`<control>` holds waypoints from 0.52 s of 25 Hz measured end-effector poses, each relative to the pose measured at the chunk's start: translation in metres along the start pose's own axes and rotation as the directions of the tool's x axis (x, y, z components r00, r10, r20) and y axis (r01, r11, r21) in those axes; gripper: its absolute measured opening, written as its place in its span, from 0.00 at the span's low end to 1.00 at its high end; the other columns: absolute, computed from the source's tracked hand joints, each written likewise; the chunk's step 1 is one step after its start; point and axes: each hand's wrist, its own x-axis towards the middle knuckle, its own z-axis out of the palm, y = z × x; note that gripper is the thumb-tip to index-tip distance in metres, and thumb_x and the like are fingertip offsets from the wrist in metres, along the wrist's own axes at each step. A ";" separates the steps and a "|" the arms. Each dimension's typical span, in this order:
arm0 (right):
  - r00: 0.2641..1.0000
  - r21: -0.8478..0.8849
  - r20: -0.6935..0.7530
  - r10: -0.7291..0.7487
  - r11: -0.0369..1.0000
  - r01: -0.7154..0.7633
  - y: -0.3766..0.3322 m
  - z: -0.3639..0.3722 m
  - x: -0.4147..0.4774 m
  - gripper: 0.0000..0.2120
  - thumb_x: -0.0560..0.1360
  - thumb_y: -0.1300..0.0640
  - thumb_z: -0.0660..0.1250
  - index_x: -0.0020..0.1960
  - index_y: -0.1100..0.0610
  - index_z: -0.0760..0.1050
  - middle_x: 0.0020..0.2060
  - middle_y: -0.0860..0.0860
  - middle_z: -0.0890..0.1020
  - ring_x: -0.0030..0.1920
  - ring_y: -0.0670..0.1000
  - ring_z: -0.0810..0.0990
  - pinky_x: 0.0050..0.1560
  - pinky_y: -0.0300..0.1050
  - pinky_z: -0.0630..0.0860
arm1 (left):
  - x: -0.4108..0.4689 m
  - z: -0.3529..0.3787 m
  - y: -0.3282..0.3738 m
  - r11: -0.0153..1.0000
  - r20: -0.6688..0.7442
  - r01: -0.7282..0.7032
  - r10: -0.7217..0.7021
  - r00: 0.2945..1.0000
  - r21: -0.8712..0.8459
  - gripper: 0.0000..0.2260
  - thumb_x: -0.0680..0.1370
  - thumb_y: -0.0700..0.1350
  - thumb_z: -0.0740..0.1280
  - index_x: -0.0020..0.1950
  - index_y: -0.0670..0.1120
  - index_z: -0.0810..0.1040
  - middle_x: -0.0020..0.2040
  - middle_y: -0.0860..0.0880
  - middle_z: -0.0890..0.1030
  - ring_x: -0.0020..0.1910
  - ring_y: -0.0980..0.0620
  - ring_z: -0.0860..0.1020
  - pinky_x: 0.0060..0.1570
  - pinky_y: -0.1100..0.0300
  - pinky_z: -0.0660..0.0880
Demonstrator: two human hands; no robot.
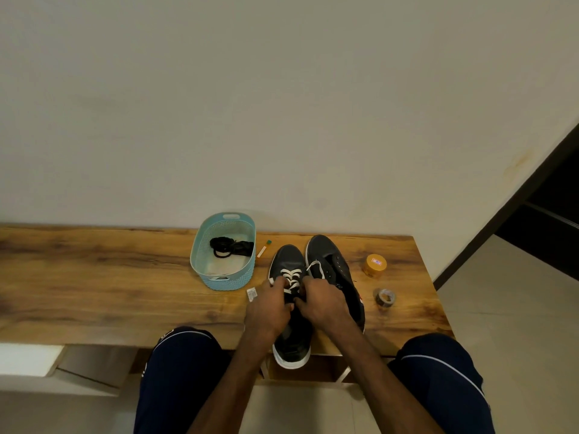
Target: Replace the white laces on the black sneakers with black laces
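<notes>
Two black sneakers stand side by side on the wooden table (pixel 94 277), toes pointing away from me. The left sneaker (pixel 289 261) still carries a white lace (pixel 289 277) crossed through its upper eyelets. My left hand (pixel 268 311) and my right hand (pixel 322 303) meet over its tongue, fingers pinched on the white lace. The right sneaker (pixel 332 261) shows a loose white lace end (pixel 315 264) at its eyelets. Black laces (pixel 230 245) lie coiled inside a light blue basket (pixel 219 281) to the left of the shoes.
A small orange jar (pixel 375 265) and a roll of tape (pixel 385 297) sit to the right of the shoes. A thin stick with a green tip (pixel 263 248) lies between basket and shoes, a small white packet (pixel 251 294) by my left hand. My knees are under the table's front edge.
</notes>
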 end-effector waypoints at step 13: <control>0.993 0.058 0.007 0.115 0.992 -0.116 0.004 -0.006 -0.002 0.06 0.77 0.49 0.68 0.49 0.51 0.79 0.44 0.48 0.83 0.49 0.52 0.81 0.66 0.59 0.67 | 0.011 -0.040 -0.020 0.916 -0.426 0.148 -0.310 0.850 -0.373 0.08 0.82 0.45 0.63 0.58 0.43 0.75 0.58 0.42 0.76 0.54 0.45 0.75 0.49 0.50 0.73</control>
